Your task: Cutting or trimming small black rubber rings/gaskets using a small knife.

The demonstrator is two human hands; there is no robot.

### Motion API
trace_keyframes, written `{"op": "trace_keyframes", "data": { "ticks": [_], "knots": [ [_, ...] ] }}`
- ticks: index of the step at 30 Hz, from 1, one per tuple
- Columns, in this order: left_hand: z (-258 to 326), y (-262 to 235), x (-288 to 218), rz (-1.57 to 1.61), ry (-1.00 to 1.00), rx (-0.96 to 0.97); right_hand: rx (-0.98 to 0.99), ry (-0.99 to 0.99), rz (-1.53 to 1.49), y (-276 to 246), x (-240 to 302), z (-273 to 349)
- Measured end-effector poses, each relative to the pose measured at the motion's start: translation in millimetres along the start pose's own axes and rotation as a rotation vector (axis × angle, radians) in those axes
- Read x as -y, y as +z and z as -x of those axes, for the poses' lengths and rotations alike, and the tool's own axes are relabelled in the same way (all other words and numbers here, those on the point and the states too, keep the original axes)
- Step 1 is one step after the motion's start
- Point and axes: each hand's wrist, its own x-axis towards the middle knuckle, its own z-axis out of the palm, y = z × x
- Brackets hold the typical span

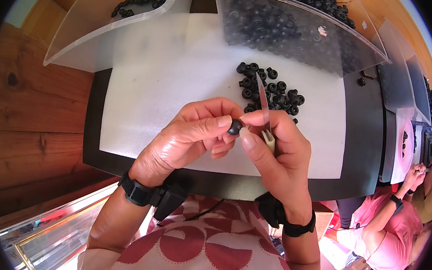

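Between the thumb and fingers of my left hand [193, 133] is a small black round part [235, 127], its near side smooth and domed. My right hand [283, 148] is closed around the pale handle of a small knife [263, 98], whose thin blade points away from me. The right thumb and forefinger meet at the right side of the held part; whether they pinch a scrap there is too small to tell. Just beyond my hands, a loose pile of similar black parts [280, 87], several with ring-shaped openings, lies on a white sheet [142, 104].
A clear bin [295, 29] full of black parts stands at the far side. Another clear bin [96, 44], far left, holds a few. The sheet covers a dark table [361, 141]. At right are more bins, a pink tray [403, 150] and a co-worker's hands [415, 176].
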Motion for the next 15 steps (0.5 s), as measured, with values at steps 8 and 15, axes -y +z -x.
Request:
{"op": "trace_keyframes", "data": {
  "ticks": [8, 15],
  "knots": [
    [6, -3, -1, 0.024, -0.059, 0.015, 0.073, 0.176, -0.199, 4, 4, -6],
    [5, -9, -1, -0.022, -0.024, 0.008, 0.018, 0.302, -0.265, 9, 9, -8]
  ]
}}
